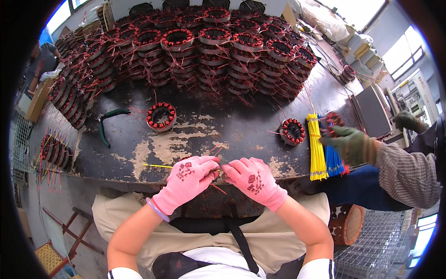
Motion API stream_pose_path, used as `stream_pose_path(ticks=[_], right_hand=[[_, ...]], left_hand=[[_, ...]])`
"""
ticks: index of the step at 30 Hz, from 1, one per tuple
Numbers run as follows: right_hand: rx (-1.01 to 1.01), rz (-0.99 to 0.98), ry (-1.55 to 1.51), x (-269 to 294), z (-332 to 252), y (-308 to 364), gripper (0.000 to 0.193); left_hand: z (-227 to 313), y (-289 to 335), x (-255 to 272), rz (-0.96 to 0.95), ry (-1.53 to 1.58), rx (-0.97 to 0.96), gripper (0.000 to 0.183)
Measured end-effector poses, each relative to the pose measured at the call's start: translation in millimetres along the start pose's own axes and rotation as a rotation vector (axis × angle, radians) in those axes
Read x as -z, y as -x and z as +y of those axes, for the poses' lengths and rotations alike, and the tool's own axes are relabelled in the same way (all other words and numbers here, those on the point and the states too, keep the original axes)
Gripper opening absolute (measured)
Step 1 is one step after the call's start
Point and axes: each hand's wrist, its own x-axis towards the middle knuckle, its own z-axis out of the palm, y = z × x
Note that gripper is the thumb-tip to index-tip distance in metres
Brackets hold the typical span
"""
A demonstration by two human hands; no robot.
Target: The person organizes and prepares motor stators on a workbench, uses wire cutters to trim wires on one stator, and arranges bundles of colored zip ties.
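My left hand (190, 179), in a pink glove, is closed on a thin yellow wire (158, 166) that sticks out to its left. My right hand (253, 180), gloved alike, is closed in a pinch close to the left fingertips; what it grips is hidden behind the fingers. Thin red wires (217, 188) show around the hands, above and below. Red bits at the table's front edge beside the left hand hint at a part mostly covered by it. Beyond the hands, a ring-shaped motor stator (161, 116) with red windings lies on the dark table.
Stacked stators (213, 60) fill the table's back. Green-handled pliers (110, 122) lie left, another stator (292, 131) right, by bundled yellow wires (317, 149) and blue wires (332, 160). A co-worker's green-gloved hand (350, 145), blurred, holds a stator (332, 122) above these bundles.
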Motion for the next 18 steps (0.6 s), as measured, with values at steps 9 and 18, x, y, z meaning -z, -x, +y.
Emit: stream_pose_path(ticks=[9,18], right_hand=[[-0.534,-0.095,-0.472,7,-7,-4,0.018],[-0.335,-0.022,-0.212,-5,-18,3,0.010]], left_hand=[[-4,0,3,-0.012,-0.004,-0.073,0.014],[-2,-1,1,0.040,-0.005,-0.075,0.012]])
